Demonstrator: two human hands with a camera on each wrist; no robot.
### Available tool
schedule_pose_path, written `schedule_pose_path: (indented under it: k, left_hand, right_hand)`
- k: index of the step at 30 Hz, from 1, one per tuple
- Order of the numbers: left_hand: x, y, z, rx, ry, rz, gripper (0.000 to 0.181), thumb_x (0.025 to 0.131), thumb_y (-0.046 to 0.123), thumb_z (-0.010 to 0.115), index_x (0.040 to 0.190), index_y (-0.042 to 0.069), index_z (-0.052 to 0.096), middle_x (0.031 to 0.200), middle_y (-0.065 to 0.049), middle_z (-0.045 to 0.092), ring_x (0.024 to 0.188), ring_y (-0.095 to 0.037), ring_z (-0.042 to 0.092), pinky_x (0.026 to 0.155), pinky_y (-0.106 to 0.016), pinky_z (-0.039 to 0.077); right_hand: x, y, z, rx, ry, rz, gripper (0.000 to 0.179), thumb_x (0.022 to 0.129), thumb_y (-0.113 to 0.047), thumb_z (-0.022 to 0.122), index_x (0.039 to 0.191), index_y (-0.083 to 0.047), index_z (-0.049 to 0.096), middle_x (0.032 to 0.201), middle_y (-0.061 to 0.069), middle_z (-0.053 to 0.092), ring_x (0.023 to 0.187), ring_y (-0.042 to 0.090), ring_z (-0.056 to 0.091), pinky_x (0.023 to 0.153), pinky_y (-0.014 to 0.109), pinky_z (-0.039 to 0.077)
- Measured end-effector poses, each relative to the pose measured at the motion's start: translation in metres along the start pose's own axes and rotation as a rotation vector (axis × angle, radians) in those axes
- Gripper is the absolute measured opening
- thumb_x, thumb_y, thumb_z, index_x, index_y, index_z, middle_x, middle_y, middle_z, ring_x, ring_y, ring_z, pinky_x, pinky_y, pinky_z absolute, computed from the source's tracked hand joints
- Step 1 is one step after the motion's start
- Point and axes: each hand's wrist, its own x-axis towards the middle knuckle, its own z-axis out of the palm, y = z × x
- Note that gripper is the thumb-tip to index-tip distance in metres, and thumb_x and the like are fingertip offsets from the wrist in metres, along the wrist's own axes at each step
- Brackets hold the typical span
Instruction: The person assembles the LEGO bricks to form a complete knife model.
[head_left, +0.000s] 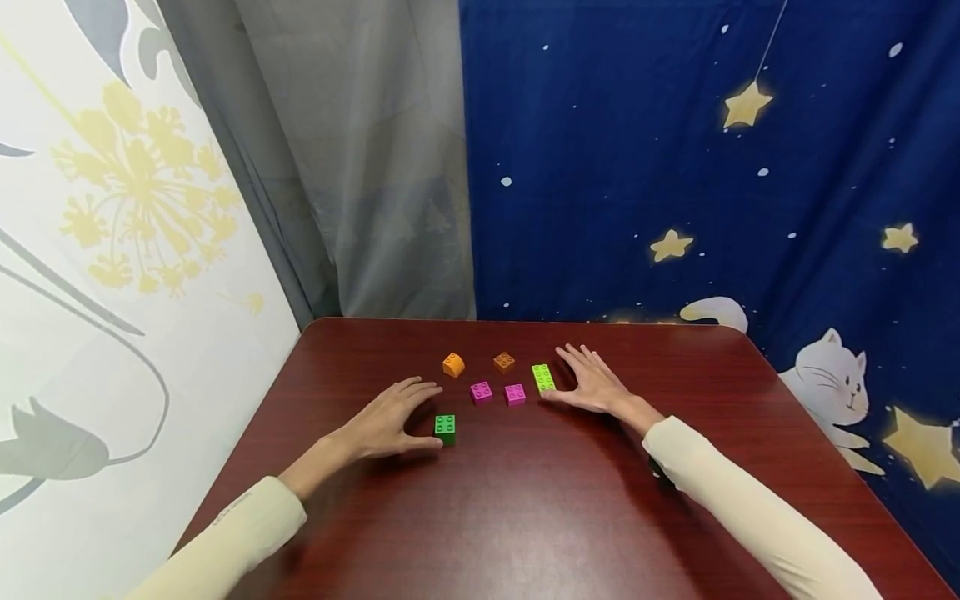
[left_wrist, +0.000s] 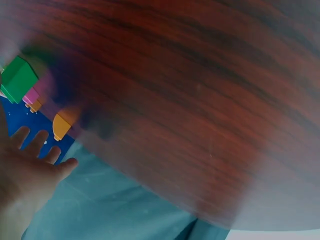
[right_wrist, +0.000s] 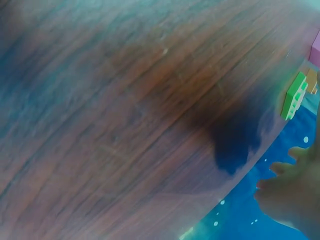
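Observation:
In the head view my left hand (head_left: 386, 421) is spread, its thumb tip right at the dark green block (head_left: 445, 429). My right hand (head_left: 592, 385) has its fingers extended, the thumb by the near end of the lime green block (head_left: 543, 377). Between the hands lie two magenta blocks, one on the left (head_left: 482, 392) and one on the right (head_left: 515, 394). Behind them are a rounded orange block (head_left: 453, 365) and a brownish-orange block (head_left: 504, 362). The left wrist view shows the green block (left_wrist: 19, 80) beyond spread fingers (left_wrist: 37, 142).
All the blocks stand on a dark red wooden table (head_left: 510, 517) with rounded far corners. Beyond its far edge hang a grey curtain (head_left: 375, 167) and a blue starry curtain (head_left: 600, 167). A patterned white wall (head_left: 150, 333) borders the left side.

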Motion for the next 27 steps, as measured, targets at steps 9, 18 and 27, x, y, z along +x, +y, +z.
schedule_pose_path:
  k: [9, 18, 27]
  left_hand:
    - [0.007, 0.007, 0.006, -0.125, -0.033, -0.054, 0.08, 0.086, 0.055, 0.082, 0.149, 0.013, 0.057, 0.149, -0.005, 0.057, 0.147, -0.031, 0.041, 0.114, -0.055, 0.039]
    - [0.009, 0.007, 0.012, -0.186, -0.03, -0.041, 0.068, 0.087, 0.048, 0.084, 0.141, 0.012, 0.064, 0.145, -0.014, 0.059, 0.141, -0.031, 0.048, 0.109, -0.056, 0.044]
    - [0.012, 0.006, 0.014, -0.213, -0.019, -0.059, 0.044, 0.089, 0.04, 0.084, 0.126, 0.018, 0.073, 0.131, -0.002, 0.066, 0.129, -0.023, 0.057, 0.105, -0.047, 0.049]
  right_hand:
    - [0.004, -0.004, 0.006, 0.101, -0.024, -0.032, 0.101, 0.087, -0.064, 0.075, 0.159, -0.003, 0.039, 0.161, 0.022, 0.04, 0.152, 0.044, 0.029, 0.124, 0.056, 0.018]
    - [0.007, -0.009, 0.01, 0.126, 0.001, -0.023, 0.096, 0.085, -0.062, 0.079, 0.156, -0.006, 0.047, 0.152, 0.02, 0.05, 0.139, 0.037, 0.046, 0.112, 0.057, 0.039]
    - [0.011, -0.007, 0.014, 0.128, 0.04, -0.057, 0.077, 0.088, -0.043, 0.083, 0.146, 0.001, 0.057, 0.129, 0.018, 0.062, 0.117, 0.034, 0.057, 0.1, 0.051, 0.048]
